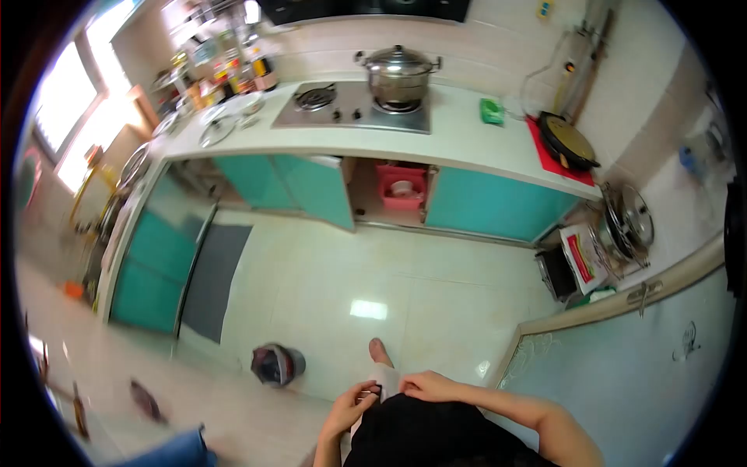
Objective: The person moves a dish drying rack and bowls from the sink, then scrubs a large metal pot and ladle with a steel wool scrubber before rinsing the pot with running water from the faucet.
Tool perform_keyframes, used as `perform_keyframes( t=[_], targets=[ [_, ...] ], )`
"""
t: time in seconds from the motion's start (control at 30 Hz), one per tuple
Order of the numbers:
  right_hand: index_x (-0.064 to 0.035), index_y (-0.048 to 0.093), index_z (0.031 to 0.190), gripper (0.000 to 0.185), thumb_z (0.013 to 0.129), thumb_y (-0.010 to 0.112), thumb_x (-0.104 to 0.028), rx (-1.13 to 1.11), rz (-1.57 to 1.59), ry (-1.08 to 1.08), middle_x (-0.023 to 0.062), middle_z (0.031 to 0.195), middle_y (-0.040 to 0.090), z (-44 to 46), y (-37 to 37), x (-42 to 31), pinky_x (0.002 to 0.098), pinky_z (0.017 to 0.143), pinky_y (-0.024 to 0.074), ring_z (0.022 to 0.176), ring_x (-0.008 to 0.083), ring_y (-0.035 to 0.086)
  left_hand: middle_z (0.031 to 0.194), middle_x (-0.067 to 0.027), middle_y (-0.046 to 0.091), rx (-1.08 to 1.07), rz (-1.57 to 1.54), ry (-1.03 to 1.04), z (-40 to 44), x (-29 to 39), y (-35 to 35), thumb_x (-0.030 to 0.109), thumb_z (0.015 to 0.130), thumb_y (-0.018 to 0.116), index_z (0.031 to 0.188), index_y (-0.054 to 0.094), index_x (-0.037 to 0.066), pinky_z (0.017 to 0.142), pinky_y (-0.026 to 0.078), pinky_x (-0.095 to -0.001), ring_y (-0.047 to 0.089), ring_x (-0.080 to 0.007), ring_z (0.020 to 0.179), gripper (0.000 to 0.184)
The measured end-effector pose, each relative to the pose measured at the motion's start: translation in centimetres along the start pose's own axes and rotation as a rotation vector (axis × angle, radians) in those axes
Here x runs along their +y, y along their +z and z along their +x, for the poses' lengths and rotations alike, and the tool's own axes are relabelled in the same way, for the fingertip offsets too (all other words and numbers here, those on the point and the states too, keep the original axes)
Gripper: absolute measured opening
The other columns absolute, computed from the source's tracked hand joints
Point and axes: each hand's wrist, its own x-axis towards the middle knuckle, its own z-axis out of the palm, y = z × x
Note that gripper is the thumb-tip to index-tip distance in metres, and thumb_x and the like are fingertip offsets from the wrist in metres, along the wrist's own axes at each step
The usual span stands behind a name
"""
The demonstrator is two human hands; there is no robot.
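Small dark thing [379, 390] is what sits between the two hands, low down in front of the person's tummy. It is on the right side of the left hand [352, 406] and on the left side of the right hand [428, 386]. The left hand is nearer: its fingers are bent and their tips are right up against the thing. I cannot tell if they pinch it tight or only touch it. It is too small to say what it is, or which way its long side points.

The right hand is on the other side, with its fingers curled at the edge of a black shirt [443, 432]. I cannot tell if it has a bit of the cloth in its grip. Its fingertips point to the left, to the small thing, with a little gap between. So the two hands are near each other but not touching.

Past the hands are a pale trouser leg [386, 377] and a bare foot [378, 352] on the shiny floor [327, 272]. A bin [296, 363] stands ahead and to the left. Far ahead, a big pot [399, 76] is on the stove [362, 117], well away from both hands.
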Motion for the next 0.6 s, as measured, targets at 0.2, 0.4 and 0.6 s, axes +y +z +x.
perform_keyframes(
  t=[0.2, 0.4, 0.6],
  targets=[
    [-0.0035, 0.055, 0.096, 0.016, 0.084, 0.055, -0.014, 0.121, 0.113, -0.087, 0.0130, 0.082, 0.063, 13.4, -8.3, -6.8, 0.0333, 0.068, 0.0471, 0.075, 0.0263, 0.061, 0.099, -0.0104, 0.062, -0.029, 0.137, 0.098, 11.8, 9.9, -7.2, 0.015, 0.086, 0.057, 0.116, 0.051, -0.002, 0.078, 0.047, -0.0273, 0.058, -0.0147, 0.088, 0.035],
    [-0.0030, 0.055, 0.094, 0.015, 0.081, 0.054, -0.008, 0.148, 0.127, -0.097, 0.0131, 0.076, 0.063, 23.3, -15.7, -5.2, 0.0340, 0.058, 0.0480, 0.065, 0.0283, 0.062, 0.100, -0.0110, 0.061, -0.115, 0.307, 0.110, 22.5, 16.8, -11.9, 0.017, 0.087, 0.058, 0.116, 0.051, -0.002, 0.080, 0.047, -0.0277, 0.060, -0.0161, 0.088, 0.035],
    [-0.0037, 0.057, 0.096, 0.015, 0.084, 0.058, -0.013, 0.057, 0.075, 0.001, 0.0106, 0.086, 0.065, 32.7, -24.7, -2.4, 0.0304, 0.070, 0.0486, 0.078, 0.0213, 0.063, 0.103, -0.0098, 0.061, -0.126, 0.317, 0.073, 32.2, 21.4, -18.2, 0.017, 0.086, 0.056, 0.119, 0.051, 0.000, 0.079, 0.047, -0.0266, 0.060, -0.0146, 0.086, 0.037]
  ],
)
